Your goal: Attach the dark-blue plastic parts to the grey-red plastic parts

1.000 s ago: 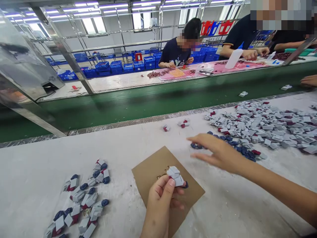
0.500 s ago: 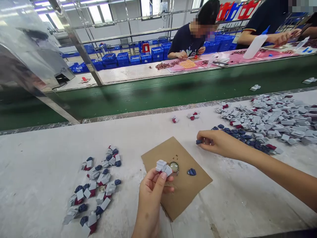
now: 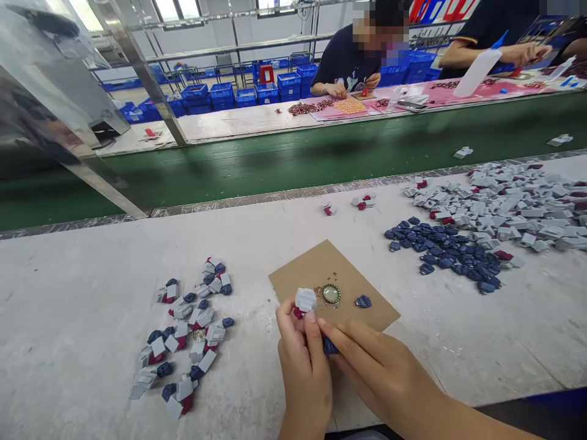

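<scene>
Between thumb and fingers, my left hand (image 3: 305, 360) grips a grey and dark-red plastic piece (image 3: 305, 300) above the near side of a brown cardboard sheet (image 3: 293, 275). My right hand (image 3: 380, 366) has come up against it, pinching a small dark-blue plastic piece (image 3: 329, 346) that is mostly covered by the fingers. Whether the two pieces touch is hidden. On the cardboard lie a round glassy disc with a beaded rim (image 3: 331, 294), some tiny brass-coloured bits (image 3: 320, 296) and one loose blue piece (image 3: 363, 301).
To the left lies a group of joined grey, red and blue pieces (image 3: 192, 330). A heap of blue pieces (image 3: 447, 247) and a larger grey heap (image 3: 527, 205) are at right. Beyond runs a green conveyor belt (image 3: 275, 168); people work across it.
My right hand has moved from beside the blue heap, bringing a blue piece to my left hand. My left hand still holds the grey and red piece, now turned somewhat.
</scene>
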Available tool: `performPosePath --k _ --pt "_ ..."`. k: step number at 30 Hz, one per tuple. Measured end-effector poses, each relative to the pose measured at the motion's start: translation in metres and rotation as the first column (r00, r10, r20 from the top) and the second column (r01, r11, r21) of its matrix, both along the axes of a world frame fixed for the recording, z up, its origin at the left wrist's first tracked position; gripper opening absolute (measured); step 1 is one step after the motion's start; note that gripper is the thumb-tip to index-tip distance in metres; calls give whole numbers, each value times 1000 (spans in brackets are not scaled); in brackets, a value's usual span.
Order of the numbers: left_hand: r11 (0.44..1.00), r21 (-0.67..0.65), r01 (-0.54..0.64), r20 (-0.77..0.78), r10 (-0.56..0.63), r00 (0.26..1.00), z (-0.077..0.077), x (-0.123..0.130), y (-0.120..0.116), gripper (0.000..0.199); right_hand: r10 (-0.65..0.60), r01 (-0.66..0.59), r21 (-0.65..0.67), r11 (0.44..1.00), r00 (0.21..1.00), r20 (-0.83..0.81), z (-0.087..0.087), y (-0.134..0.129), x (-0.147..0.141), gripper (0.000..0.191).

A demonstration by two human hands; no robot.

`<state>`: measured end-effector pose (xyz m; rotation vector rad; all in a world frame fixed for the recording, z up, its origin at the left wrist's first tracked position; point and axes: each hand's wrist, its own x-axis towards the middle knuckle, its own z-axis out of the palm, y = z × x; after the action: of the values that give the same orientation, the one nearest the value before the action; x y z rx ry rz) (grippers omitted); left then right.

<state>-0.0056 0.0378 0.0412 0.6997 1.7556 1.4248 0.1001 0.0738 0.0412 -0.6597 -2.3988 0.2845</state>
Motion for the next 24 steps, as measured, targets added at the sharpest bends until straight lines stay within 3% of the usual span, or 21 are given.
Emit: performPosePath --k 2,9,13,17,20,24 --pt "1000 -9 -7 -38 7 999 1 -3 0 23 -3 -1 77 997 999 46 -2 2 1 50" --pt "998 15 54 -48 -53 997 5 -4 6 14 16 -17 84 996 1000 15 -8 3 4 60" --pt "997 29 74 35 -75 997 1 -6 6 19 -67 74 118 990 996 -59 -8 15 5 47" --pt "999 26 40 132 -43 990 -7 -16 5 26 -183 178 60 982 979 94 -11 42 10 22" --pt "999 36 5 206 -13 978 -12 -25 4 28 -138 142 -14 990 978 155 -16 61 13 23" --pt "999 38 8 261 -18 965 -14 -30 3 25 -49 58 -76 995 992 116 -28 70 13 24"
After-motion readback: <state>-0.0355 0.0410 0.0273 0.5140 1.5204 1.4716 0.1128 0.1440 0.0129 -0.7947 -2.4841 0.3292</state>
